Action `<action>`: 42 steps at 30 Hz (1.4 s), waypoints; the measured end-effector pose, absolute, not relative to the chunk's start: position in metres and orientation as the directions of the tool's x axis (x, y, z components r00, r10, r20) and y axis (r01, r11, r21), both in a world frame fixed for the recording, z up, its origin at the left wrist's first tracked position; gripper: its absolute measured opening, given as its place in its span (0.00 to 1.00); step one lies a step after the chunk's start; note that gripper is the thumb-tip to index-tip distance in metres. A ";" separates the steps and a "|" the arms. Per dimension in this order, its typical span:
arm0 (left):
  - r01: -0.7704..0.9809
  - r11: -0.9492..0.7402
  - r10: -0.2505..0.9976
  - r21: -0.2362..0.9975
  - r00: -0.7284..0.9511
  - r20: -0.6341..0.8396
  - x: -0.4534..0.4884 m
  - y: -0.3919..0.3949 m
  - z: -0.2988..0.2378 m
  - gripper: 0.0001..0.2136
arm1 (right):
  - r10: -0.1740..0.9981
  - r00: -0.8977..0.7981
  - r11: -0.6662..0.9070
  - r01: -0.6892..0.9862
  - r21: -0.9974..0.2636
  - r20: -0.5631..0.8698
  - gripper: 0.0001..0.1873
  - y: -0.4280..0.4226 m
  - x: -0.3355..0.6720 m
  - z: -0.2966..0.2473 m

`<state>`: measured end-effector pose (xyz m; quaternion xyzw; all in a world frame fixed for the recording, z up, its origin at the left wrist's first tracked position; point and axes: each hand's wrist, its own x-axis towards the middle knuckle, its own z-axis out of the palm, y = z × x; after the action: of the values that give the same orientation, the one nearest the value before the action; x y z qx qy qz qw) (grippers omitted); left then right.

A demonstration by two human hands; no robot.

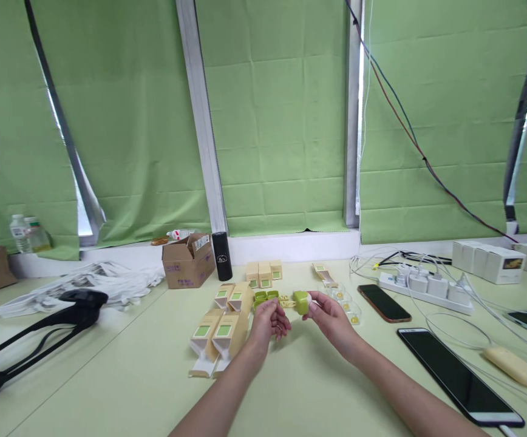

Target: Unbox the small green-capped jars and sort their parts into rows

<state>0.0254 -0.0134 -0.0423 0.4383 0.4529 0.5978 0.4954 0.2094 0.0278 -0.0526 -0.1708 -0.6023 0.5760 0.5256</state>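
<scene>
My right hand [329, 315] is closed in a pinch on a small green and white case [302, 301], held just above the table. Close to its left, my left hand [269, 320] has its fingers curled in, pinching something small that I cannot make out. Right behind the hands lie small green pieces [266, 296] and yellow bits [285, 300]. Cream cartons with green labels [220, 334] lie open to the left of my left hand. More small cream boxes [264, 272] stand further back.
A brown cardboard box [187, 261] and a black cylinder [221, 256] stand at the back. Two dark phones [384, 303] [457, 373], a power strip with chargers [427, 286] and cables lie on the right. A black handled tool [40, 331] and white cloth lie left.
</scene>
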 end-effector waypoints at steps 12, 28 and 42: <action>-0.187 -0.254 0.956 0.949 -0.197 0.217 0.025 -0.013 -0.041 0.19 | 0.873 -0.433 -0.060 -0.554 -0.831 0.226 0.23 0.037 0.209 -0.062; 0.228 -0.401 0.901 0.888 -0.077 0.426 0.037 -0.022 -0.043 0.20 | 0.549 -0.431 0.836 0.269 -0.479 0.716 0.14 0.024 0.213 -0.066; 0.280 -0.437 0.890 0.855 -0.005 0.457 0.040 -0.022 -0.050 0.17 | 0.507 -0.462 0.849 0.415 -0.328 0.728 0.22 0.014 0.215 -0.057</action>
<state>0.0401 -0.0217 -0.0497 0.6478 0.4515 0.5466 0.2786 0.2153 0.0138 -0.0574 -0.2702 -0.8534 0.0521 0.4428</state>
